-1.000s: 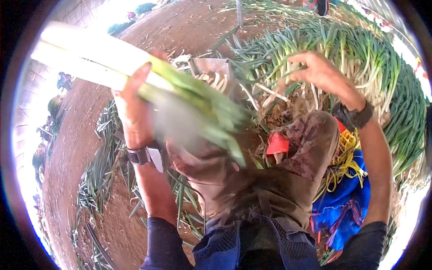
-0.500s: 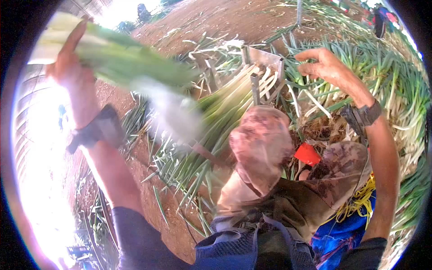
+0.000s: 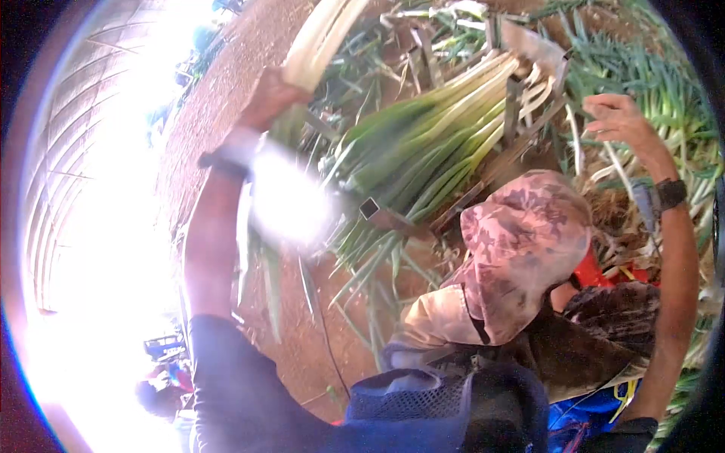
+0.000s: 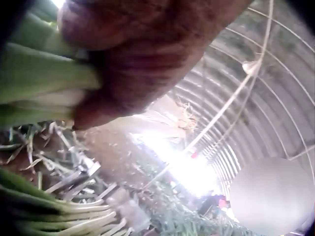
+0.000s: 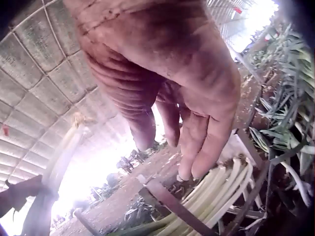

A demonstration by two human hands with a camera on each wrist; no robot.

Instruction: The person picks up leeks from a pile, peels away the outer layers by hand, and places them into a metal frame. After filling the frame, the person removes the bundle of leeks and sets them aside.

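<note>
Held up at the upper left, a bunch of long onions (image 3: 321, 45) is gripped by my left hand (image 3: 273, 98), white stems pointing up; in the left wrist view that hand (image 4: 142, 54) curls round the green leaves (image 4: 44, 83). My right hand (image 3: 623, 124), fingers loosely bent and holding nothing, hovers to the right of a metal rack. In the right wrist view the hand (image 5: 172, 78) hangs above the stems (image 5: 221, 191) lying in that rack. Another pile of long onions (image 3: 423, 143) lies across the rack, its leaves toward the left.
The rack has upright metal posts (image 3: 510, 109) and an end plate (image 3: 532, 47). Heaped onions (image 3: 642, 68) lie at the upper right. My bent knee (image 3: 529, 226) is beside the rack, with a red object (image 3: 590, 270) near it. Loose leaves litter the soil (image 3: 287, 332).
The view has swung left. My left hand has turned the held bunch from lying sideways to stems upward, beside the rack. The right hand stays raised and empty.
</note>
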